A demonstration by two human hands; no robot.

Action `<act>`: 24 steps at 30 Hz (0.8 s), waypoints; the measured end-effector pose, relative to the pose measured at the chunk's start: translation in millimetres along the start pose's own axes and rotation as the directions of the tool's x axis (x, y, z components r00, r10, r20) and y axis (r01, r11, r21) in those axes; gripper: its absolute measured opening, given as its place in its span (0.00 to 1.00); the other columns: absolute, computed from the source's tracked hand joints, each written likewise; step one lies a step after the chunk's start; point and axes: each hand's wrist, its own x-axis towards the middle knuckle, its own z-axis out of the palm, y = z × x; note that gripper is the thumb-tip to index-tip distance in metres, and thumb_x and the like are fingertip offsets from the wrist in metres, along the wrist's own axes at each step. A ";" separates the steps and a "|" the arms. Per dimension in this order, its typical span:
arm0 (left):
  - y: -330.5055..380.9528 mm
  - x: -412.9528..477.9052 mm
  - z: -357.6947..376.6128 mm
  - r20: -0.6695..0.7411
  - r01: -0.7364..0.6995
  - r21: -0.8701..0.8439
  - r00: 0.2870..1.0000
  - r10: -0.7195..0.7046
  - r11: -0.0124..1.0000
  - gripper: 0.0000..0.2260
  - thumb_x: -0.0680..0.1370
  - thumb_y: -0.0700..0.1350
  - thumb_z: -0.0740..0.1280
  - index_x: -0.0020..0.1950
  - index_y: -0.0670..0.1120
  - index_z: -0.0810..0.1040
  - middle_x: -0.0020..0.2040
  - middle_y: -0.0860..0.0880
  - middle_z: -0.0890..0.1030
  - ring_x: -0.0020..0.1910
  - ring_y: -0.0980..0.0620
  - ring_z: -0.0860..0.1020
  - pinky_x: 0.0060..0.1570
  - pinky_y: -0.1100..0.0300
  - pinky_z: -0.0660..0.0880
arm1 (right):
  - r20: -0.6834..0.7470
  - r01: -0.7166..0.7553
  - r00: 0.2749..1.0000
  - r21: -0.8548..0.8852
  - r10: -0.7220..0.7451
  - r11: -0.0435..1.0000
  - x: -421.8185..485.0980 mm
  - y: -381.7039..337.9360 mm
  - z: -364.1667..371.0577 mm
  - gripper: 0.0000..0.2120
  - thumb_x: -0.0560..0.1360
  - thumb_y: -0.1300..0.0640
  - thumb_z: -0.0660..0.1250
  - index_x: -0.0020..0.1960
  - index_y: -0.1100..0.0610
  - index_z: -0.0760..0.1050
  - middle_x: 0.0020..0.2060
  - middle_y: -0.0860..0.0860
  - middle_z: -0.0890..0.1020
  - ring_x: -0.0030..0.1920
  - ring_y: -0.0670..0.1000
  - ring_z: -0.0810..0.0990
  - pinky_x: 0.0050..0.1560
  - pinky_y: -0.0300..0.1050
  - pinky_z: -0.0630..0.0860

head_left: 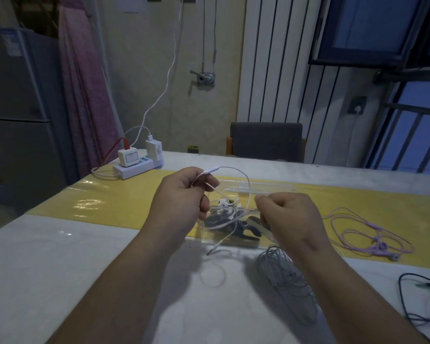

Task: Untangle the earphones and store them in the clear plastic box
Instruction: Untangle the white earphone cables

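My left hand (181, 197) and my right hand (287, 217) both pinch the thin white earphones (245, 178) above the clear plastic box (261, 188). The cord arcs between the hands, its inline remote sticks out above my left fingers, and its plug (210, 252) hangs down near the box's front edge. Inside the box lie dark earphones and a white piece. A grey earphone tangle (283, 276) lies on the table under my right wrist. Pink earphones (368, 234) lie to the right, and a dark cord (422, 296) at the far right.
A white power strip (134, 167) with chargers and cables sits at the table's far left corner. A yellow strip (97, 202) runs across the white table. A grey chair (266, 140) stands behind the table's far edge.
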 end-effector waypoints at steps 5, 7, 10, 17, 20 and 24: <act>-1.4 3.9 -6.1 -0.075 0.036 0.170 0.997 -0.023 0.985 0.09 0.68 0.38 0.61 0.30 0.48 0.76 0.28 0.52 0.71 0.27 0.50 0.63 0.28 0.58 0.57 | -0.034 -0.089 0.996 -0.091 0.086 0.992 1.6 6.0 0.4 0.11 0.65 0.56 0.67 0.29 0.59 0.69 0.21 0.46 0.68 0.28 0.49 0.65 0.32 0.45 0.65; 1.4 4.4 -8.8 -0.037 0.034 0.284 0.999 -0.025 0.958 0.09 0.73 0.41 0.61 0.32 0.47 0.71 0.29 0.53 0.68 0.27 0.52 0.63 0.27 0.58 0.59 | -0.040 -0.087 0.996 -0.075 0.085 0.993 2.1 6.6 1.2 0.13 0.67 0.54 0.66 0.29 0.60 0.68 0.22 0.46 0.69 0.28 0.49 0.66 0.32 0.45 0.65; 3.4 4.3 -7.9 -0.074 0.164 0.138 0.985 -0.155 0.977 0.23 0.76 0.63 0.59 0.25 0.51 0.67 0.26 0.53 0.66 0.27 0.50 0.61 0.29 0.56 0.57 | -0.045 -0.057 0.997 -0.044 0.055 0.997 2.6 3.9 1.7 0.23 0.75 0.46 0.62 0.31 0.62 0.66 0.25 0.52 0.68 0.29 0.51 0.65 0.33 0.46 0.62; 8.4 1.7 -7.1 -0.108 0.209 -0.083 0.970 -0.217 0.974 0.18 0.73 0.41 0.64 0.24 0.49 0.66 0.22 0.52 0.59 0.26 0.50 0.54 0.31 0.55 0.51 | 0.000 -0.087 0.996 -0.067 0.087 0.994 1.0 3.9 2.5 0.19 0.69 0.56 0.68 0.26 0.55 0.61 0.23 0.49 0.61 0.28 0.50 0.60 0.32 0.46 0.59; 6.4 2.3 -8.2 -0.088 0.148 -0.048 0.985 -0.152 0.988 0.20 0.71 0.34 0.59 0.19 0.48 0.66 0.23 0.52 0.60 0.26 0.49 0.55 0.30 0.57 0.51 | -0.058 -0.119 0.991 0.021 0.120 0.993 1.9 5.6 1.7 0.06 0.66 0.60 0.67 0.38 0.54 0.69 0.23 0.48 0.70 0.27 0.50 0.66 0.31 0.44 0.63; 4.0 1.2 -6.1 -0.045 0.055 0.037 0.998 -0.053 0.998 0.16 0.68 0.36 0.57 0.21 0.49 0.67 0.24 0.52 0.64 0.26 0.49 0.58 0.28 0.60 0.56 | 0.024 -0.072 0.997 0.135 0.070 0.988 -1.6 -2.7 1.2 0.19 0.66 0.67 0.64 0.51 0.48 0.74 0.21 0.44 0.64 0.23 0.47 0.62 0.30 0.43 0.60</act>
